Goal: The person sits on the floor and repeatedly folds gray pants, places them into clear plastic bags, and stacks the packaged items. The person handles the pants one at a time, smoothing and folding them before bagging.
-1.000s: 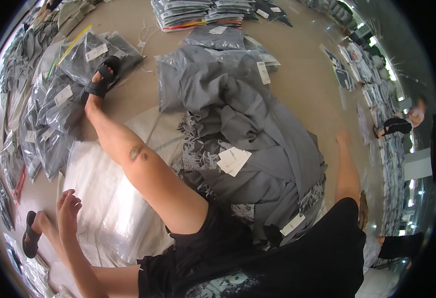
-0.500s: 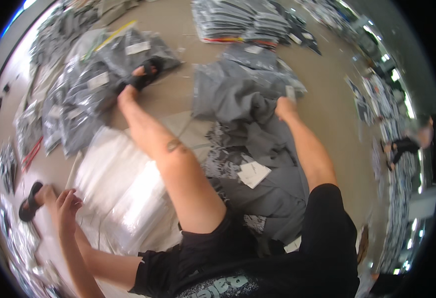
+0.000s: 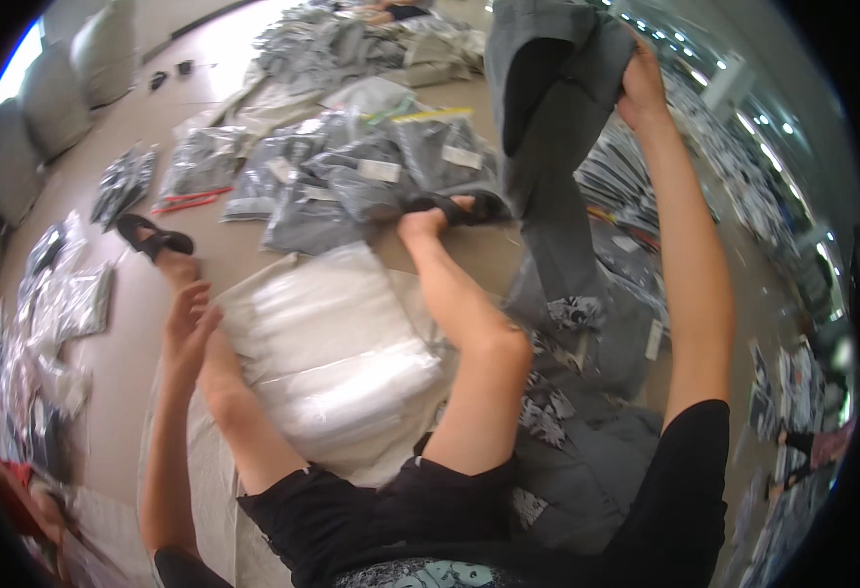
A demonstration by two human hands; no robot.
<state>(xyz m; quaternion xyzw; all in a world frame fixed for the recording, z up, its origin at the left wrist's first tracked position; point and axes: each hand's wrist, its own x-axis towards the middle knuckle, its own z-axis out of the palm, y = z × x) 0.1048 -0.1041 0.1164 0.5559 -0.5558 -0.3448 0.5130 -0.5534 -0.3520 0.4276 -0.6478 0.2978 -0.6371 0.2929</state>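
Note:
My right hand is raised high at the upper right, shut on the top of a grey garment that hangs down in front of me. Its lower end reaches a pile of grey garments with white tags, lying by my right thigh. My left hand has its fingers apart and rests by my left shin, touching the left edge of a stack of clear plastic bags that lies between my spread legs. I sit on the floor in black shorts and black sandals.
Bagged grey garments lie spread on the floor beyond my feet, with more heaps farther back. Smaller bagged items line the left side. Stacked garments run along the right.
My right hand has lifted a grey garment off the pile and raised it high. My left hand stays by the clear bags. The view has tilted upward.

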